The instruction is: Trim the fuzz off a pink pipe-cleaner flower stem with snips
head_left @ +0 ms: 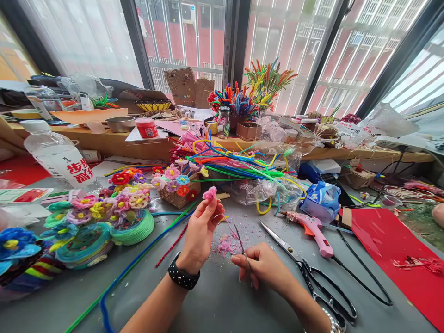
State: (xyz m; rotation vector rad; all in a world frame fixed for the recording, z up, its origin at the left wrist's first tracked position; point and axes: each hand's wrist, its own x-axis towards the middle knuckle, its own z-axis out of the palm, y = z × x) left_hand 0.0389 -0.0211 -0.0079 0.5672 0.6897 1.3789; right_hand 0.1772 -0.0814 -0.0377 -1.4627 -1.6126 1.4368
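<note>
Between the thumb and fingertips of my left hand (199,233) is a small pink fuzzy flower (209,194), held up above the table. My right hand (259,264) grips a small pair of scissors (239,235), blades pointing up and away from me. A thin pink strand (230,227) runs close to the blades; whether they touch it I cannot tell. Below, pink fluff trimmings (227,244) lie scattered on the grey table (156,296). Large black-handled scissors (294,254) rest to the right of my right hand.
A pink glue gun (314,231) with its cable lies at right, beside red paper (398,259). Fuzzy flowers in baskets (138,226) and a water bottle (58,157) stand left. Colourful pipe cleaners (236,159) pile up behind my hands. Blue and green pipe cleaners (138,259) cross the left side.
</note>
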